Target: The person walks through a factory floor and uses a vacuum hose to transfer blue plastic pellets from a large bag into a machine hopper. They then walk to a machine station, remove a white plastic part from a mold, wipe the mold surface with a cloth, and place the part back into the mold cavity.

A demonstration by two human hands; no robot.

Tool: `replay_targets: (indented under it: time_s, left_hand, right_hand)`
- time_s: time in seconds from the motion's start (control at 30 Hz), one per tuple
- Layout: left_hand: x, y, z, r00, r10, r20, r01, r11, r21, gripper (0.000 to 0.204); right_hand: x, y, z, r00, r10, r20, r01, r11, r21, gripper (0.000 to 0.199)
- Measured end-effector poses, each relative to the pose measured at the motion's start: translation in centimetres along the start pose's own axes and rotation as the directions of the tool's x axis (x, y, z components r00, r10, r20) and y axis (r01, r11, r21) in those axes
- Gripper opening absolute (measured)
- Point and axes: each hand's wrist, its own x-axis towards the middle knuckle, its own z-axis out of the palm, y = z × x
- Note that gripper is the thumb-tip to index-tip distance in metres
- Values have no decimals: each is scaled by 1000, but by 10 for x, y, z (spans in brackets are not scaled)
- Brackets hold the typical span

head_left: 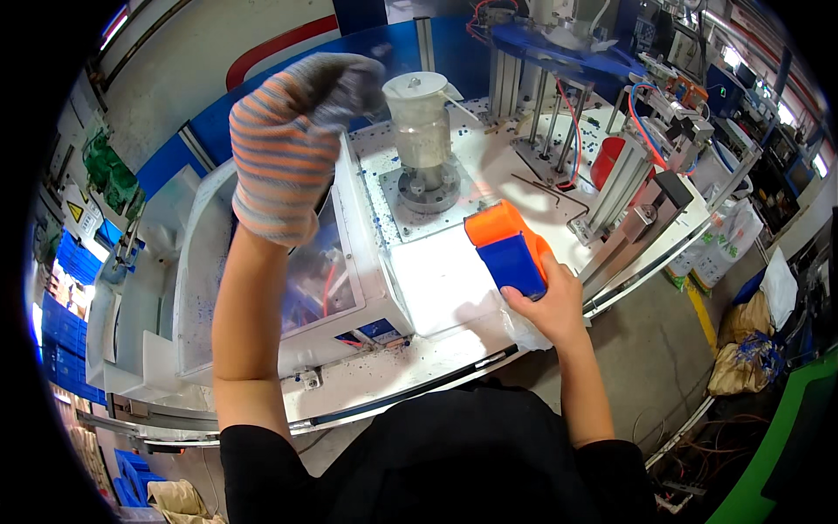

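My left hand [305, 113], in an orange-and-grey striped knit glove, is raised at the upper left, beside the top of a pale metal cylinder [422, 127]. Its fingers bend to the right but are smeared by motion. The cylinder stands on a round bolted flange [429, 190]. My bare right hand [559, 306] is closed around a boxy plastic piece [513, 253], orange on top and blue on its near face. I hold that piece over the edge of a bright white panel [441, 284]. A crumpled clear plastic film [525, 332] hangs under the right hand.
An open-topped white bin with a clear window [323, 271] stands left of the cylinder. Bent hex keys [554, 194] lie to the right, near a red cup-shaped thing [608, 162] and a metal bracket [642, 223]. Blue specks litter the white table [489, 140].
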Motion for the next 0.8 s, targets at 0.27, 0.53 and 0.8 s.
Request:
replay_targets:
  time_s: [0.27, 0.53, 0.8]
  left_hand:
    - [-17, 14, 0, 922, 352, 159, -386, 860, 334, 21]
    - [-29, 38, 50, 734, 603, 312, -670, 570, 476, 32]
    - [-6, 58, 29, 722, 666, 189, -678, 626, 385, 29]
  right_hand:
    - [4, -14, 2, 999, 1, -35, -5, 995, -103, 57]
    - [70, -7, 11, 985, 131, -112, -154, 962, -226, 60]
    - [101, 52, 46, 910, 372, 184, -225, 813, -536, 60]
